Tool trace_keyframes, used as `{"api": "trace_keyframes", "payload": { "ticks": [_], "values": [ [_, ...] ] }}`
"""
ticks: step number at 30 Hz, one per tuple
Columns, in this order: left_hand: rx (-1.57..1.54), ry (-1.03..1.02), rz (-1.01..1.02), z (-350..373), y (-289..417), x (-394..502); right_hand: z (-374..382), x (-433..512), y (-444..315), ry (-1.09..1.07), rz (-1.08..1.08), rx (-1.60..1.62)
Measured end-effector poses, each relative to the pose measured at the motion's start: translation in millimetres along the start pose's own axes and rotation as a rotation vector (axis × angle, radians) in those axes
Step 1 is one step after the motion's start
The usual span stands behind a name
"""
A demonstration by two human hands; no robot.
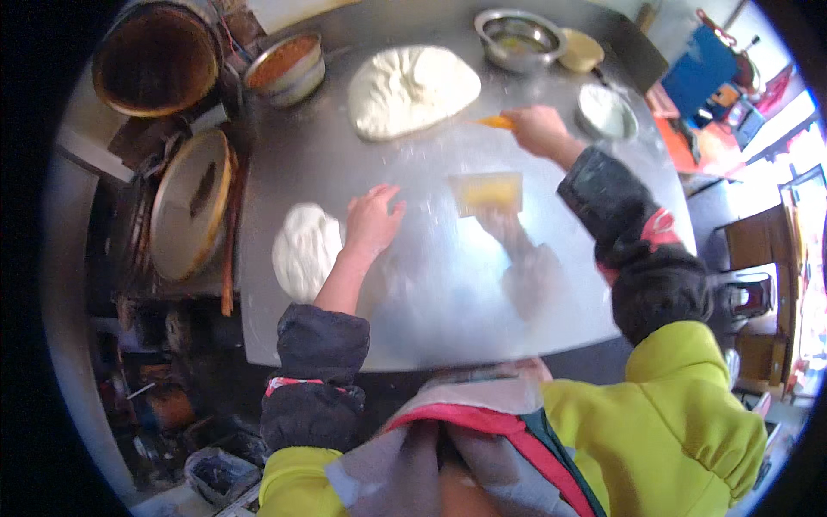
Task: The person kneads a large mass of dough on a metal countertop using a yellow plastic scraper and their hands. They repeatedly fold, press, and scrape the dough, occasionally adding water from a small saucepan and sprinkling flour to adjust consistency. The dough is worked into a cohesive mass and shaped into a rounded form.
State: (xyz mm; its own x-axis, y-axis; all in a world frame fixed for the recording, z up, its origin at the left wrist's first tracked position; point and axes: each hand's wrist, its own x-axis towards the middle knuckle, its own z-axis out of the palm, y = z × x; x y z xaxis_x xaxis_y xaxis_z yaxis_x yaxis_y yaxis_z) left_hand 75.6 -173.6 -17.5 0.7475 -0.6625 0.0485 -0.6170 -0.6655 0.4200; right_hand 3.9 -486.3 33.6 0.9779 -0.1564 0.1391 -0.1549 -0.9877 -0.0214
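My right hand (539, 132) is closed around a yellow-orange tool (496, 122), seen nearly edge-on, probably a dough scraper. Its flat rectangular shape shows mirrored in the steel worktop (413, 291) below. Just left of the tool lies a large slab of pale dough (413, 94), creased on top. My left hand (375, 220) hovers over or rests on the worktop with its fingers apart and nothing in them; contact is unclear. Beside that wrist, to the left, sits a smaller piece of dough (303, 249), partly behind the forearm.
Along the back stand a bowl of reddish filling (284, 68), a steel bowl (520, 40) and a yellowish bowl (581, 50). A bowl of white powder (606, 111) is at right. Left of the worktop are a round lid or pan (187, 213), a wooden stick (231, 265) and a large round vessel (155, 58).
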Motion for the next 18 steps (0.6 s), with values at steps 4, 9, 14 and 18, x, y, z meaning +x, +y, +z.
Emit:
{"api": "trace_keyframes", "payload": {
  "ticks": [4,9,14,18],
  "values": [
    [-0.038,-0.017,0.111,59.1,-3.7,-127.4,12.7,-117.2,-28.4,-0.102,0.018,-0.036],
    [-0.091,-0.068,-0.011,39.0,-21.8,-233.4,21.5,-210.6,-70.3,-0.177,-0.133,-0.027],
    [-0.079,0.069,-0.017,26.6,-35.2,-263.7,44.8,-258.5,-82.9,-0.196,-0.266,-0.011],
    [-0.038,0.086,0.008,30.7,-32.4,-250.4,69.7,-245.5,-70.9,-0.173,-0.316,-0.024]
  ]
}}
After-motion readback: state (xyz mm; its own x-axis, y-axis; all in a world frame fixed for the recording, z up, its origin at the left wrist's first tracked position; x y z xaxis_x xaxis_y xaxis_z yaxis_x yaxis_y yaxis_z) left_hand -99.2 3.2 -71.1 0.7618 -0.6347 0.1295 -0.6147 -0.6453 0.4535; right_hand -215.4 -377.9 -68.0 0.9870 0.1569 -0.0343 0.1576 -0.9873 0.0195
